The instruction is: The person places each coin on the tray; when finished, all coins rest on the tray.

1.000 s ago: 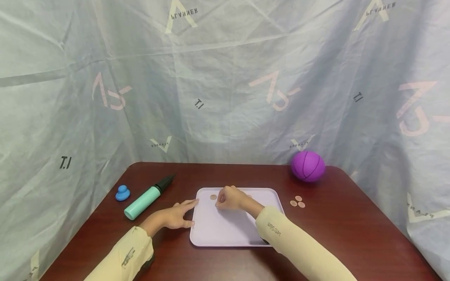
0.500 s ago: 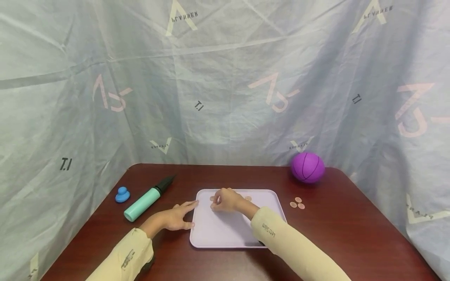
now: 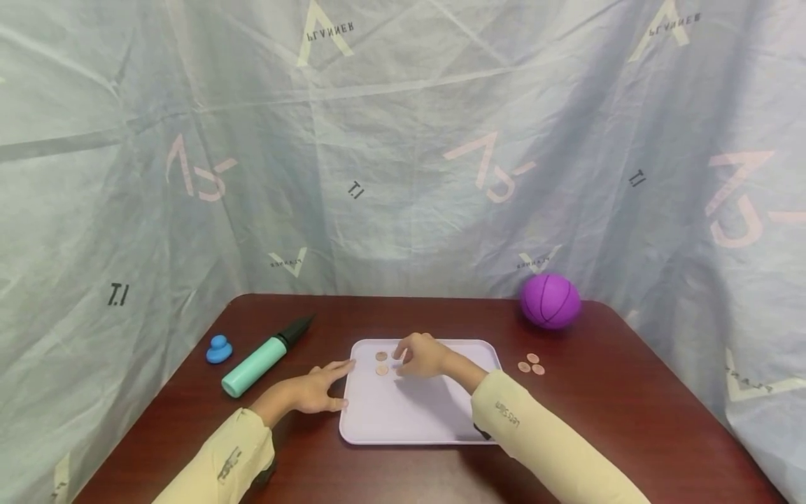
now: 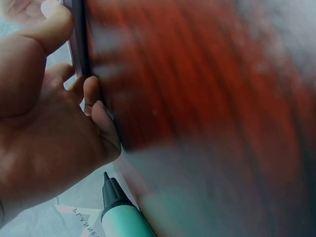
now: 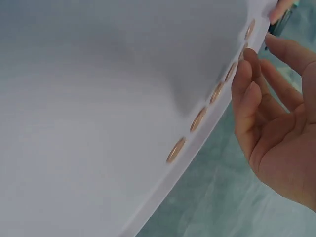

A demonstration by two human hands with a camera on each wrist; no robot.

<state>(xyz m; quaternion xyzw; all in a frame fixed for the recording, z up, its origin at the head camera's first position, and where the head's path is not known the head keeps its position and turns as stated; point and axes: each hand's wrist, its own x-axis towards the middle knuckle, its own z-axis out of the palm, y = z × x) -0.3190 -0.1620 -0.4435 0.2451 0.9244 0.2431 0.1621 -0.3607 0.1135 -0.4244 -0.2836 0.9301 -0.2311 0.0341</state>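
Observation:
A pale lilac tray (image 3: 415,420) lies on the table. My left hand (image 3: 311,390) touches its left rim with spread fingers; in the left wrist view, the thumb (image 4: 58,24) is against the tray's edge. Copper coins lie at the tray's far left: a coin (image 3: 381,356) near the rim and a second coin (image 3: 382,370) just in front of it. Over the tray's far part, my right hand (image 3: 423,355) hovers with loosely bent fingers and no coin visible between them. In the right wrist view several coins (image 5: 198,119) line the far rim, partly overlapped by that hand's fingertips.
Three more coins (image 3: 533,358) lie on the table right of the tray. A purple ball (image 3: 550,301) sits at the back right. On the left are a mint-green hand pump with black nozzle (image 3: 255,367) and a blue rubber duck shape (image 3: 219,349). Grey sheeting (image 3: 403,175) hangs behind.
My right hand has let go of a coin in front of the far-left one and moved right, its fingers loosening. The left hand stays at the tray's rim.

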